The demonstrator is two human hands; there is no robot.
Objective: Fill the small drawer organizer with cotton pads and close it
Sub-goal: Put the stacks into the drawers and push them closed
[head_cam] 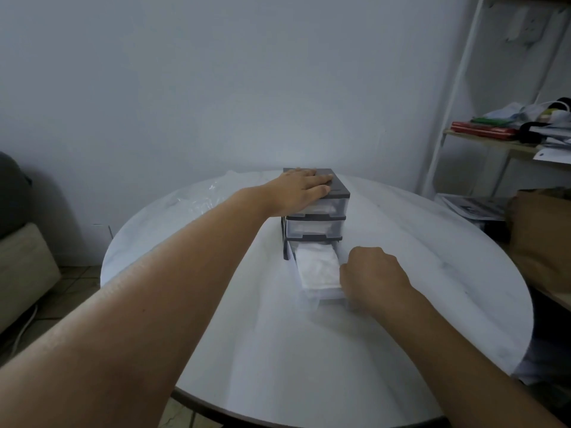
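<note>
Head view: left hand (304, 188) flat atop the drawer organizer (315, 228), right hand (370, 273) gripping its open bottom drawer (324, 295). Heaped cotton pads (316, 267) could jam it on closing

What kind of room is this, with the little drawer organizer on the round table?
Probably a living or dining area in a home: a round white table, a cushioned seat at the left, and a white shelf unit piled with papers and household clutter.

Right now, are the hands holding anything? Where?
The right hand grips the open bottom drawer at its front corner. The left hand only presses flat on the organizer.
</note>
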